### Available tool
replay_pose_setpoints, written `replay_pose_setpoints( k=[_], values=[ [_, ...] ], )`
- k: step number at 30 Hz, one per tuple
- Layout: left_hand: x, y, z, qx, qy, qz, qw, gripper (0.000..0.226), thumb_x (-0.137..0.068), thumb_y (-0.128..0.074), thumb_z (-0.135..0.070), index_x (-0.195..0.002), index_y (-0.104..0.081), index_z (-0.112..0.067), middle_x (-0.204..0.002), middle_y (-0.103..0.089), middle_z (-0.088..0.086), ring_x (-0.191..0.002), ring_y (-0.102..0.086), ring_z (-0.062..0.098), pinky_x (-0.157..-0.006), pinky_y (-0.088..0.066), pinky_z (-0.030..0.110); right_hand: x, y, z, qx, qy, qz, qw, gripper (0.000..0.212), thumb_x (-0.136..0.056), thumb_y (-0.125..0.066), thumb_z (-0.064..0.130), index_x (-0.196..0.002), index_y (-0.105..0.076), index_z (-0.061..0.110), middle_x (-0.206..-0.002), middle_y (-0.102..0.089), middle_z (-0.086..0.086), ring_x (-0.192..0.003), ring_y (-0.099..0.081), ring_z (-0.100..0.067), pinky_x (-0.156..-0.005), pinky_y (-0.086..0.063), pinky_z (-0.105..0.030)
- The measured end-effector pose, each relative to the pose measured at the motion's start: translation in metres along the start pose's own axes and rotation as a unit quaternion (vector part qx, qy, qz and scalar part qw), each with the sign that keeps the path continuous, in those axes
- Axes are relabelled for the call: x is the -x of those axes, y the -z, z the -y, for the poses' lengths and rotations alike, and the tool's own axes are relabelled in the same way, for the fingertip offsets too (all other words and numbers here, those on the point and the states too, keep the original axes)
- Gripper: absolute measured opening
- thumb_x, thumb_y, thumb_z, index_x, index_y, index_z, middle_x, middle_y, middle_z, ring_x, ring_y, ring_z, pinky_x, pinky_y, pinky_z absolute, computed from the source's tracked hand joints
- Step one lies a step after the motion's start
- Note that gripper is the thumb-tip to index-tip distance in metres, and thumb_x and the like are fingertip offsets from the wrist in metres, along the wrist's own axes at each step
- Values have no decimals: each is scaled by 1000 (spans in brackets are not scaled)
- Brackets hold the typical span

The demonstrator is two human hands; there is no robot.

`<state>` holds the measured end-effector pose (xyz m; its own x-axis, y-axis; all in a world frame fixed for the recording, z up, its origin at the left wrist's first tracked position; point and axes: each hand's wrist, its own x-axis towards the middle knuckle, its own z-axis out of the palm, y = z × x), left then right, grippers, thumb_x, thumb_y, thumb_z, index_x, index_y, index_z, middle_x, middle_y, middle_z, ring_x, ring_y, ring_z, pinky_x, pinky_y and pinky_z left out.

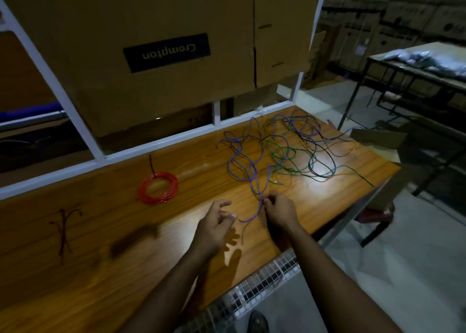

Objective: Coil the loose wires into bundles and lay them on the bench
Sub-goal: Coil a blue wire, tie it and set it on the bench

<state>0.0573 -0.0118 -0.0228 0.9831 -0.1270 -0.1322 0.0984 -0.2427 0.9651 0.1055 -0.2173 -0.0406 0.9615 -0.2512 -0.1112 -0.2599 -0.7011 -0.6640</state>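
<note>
Head view: right hand (278, 210) pinches the purple wire (245, 161) near its end, low over the bench (100, 232). Left hand (216, 219) has loosely curled fingers, holding nothing. Red coil (158, 188) lies done. Risk: purple is tangled w/ green wire (285, 153), so pulling could drag the whole heap or knot it.

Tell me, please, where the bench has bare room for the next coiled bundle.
Bare wood lies between the red coil and the loose wires, and left of the coil toward the dark mark. The far right end is crowded with tangled wire.
</note>
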Motion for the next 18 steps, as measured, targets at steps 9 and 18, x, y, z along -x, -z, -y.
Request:
replay_pose_setpoints(
  k=[9,18],
  values=[
    [43,28,28,-98,-42,52,993,48,-88,-69,-20,-129,-52,-36,-99,-66,-7,-80,-65,3,-74,-51,20,58,-28,12,-20,3,-10,1000,20,-91,-63,21,-110,-64,18,-108,-69,-2,-103,-63,-23,-82,-46,-31],
    [46,14,9,-100,-112,-18,988,36,-91,-60,-8,-117,-62,-32,-96,-65,-11,-88,-58,-7,-68,-45,6,34,-1,19,-184,-82,-53,978,45,-99,-58,33,-139,-50,14,-116,-66,-5,-92,-70,-25,-78,-55,-36]
  ],
)
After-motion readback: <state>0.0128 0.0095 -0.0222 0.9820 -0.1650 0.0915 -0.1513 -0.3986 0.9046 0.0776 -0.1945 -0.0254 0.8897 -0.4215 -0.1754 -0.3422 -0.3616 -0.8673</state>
